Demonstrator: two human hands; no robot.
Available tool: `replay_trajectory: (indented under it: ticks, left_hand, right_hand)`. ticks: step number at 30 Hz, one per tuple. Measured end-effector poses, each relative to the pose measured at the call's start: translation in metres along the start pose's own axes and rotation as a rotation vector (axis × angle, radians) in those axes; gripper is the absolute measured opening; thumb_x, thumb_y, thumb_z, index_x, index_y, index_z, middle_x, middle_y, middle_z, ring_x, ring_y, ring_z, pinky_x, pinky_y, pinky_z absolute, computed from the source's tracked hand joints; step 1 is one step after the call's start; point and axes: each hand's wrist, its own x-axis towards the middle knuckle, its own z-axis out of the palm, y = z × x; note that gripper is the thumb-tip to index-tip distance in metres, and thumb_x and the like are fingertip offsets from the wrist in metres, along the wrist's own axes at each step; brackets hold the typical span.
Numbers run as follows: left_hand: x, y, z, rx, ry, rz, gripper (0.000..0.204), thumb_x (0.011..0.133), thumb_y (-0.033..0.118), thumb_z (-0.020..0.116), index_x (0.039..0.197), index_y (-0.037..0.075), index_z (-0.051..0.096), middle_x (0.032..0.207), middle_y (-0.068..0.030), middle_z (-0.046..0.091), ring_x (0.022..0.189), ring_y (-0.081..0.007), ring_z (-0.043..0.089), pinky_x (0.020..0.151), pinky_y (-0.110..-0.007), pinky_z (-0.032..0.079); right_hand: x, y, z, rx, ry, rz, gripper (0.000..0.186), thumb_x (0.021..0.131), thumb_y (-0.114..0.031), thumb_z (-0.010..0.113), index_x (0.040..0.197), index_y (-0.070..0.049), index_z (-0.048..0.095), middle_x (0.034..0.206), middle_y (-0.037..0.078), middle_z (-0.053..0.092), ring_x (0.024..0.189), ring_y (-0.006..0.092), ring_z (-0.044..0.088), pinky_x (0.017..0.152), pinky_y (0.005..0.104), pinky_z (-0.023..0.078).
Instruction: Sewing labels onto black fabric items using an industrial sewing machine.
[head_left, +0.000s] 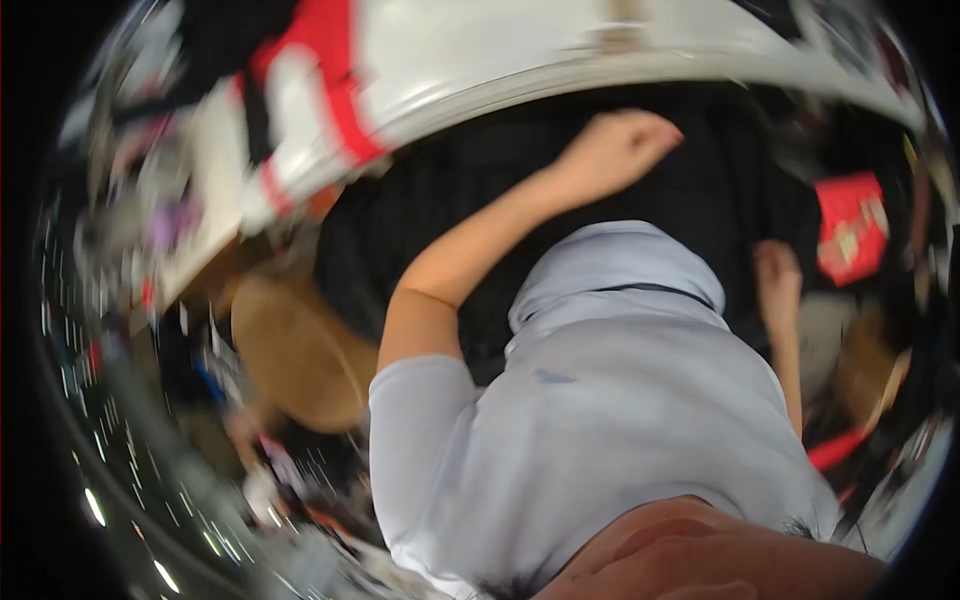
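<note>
My left hand (622,148) is held out over the dark area in front of me, near the table's edge, its fingers curled in. Whatever it holds, if anything, is hidden. Down at my right side is my right hand (778,275), smeared by motion, so its fingers do not show clearly. A red item (850,228) with a pale patch lies nearest to it, apart from the hand. Beneath my left hand spreads a black surface (440,180), perhaps cloth; its kind is unclear.
A white table (480,60) with a rounded edge runs across the far side. Red and white material (335,90) lies at its left. A brown rounded seat (290,350) stands left of me. Blurred clutter fills the far left, and a red strip (838,450) shows at the lower right.
</note>
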Motion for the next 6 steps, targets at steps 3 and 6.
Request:
replay_trajectory:
  ticks: [3,6]
  left_hand:
    - [-0.092,0.011,-0.017,-0.073,0.166,-0.102,0.018,0.099,0.012,0.061,0.108,0.000,0.072,0.104,-0.0113,0.074,0.098,-0.0204,0.070,0.086,-0.032,0.055]
    - [-0.171,0.027,-0.036,0.060,0.622,-0.274,0.015,0.096,0.004,0.063,0.108,0.001,0.072,0.101,-0.0123,0.073,0.092,-0.0230,0.072,0.080,-0.031,0.056]
  right_hand:
    - [0.135,0.026,0.043,-0.249,0.189,-0.383,0.062,0.092,-0.021,0.073,0.142,0.003,0.046,0.139,0.025,0.052,0.128,0.0392,0.051,0.107,0.0437,0.042]
    - [0.213,0.051,0.114,-0.359,0.024,-0.395,0.074,0.089,-0.025,0.075,0.148,0.000,0.039,0.143,0.027,0.047,0.131,0.0462,0.046,0.114,0.0477,0.036]
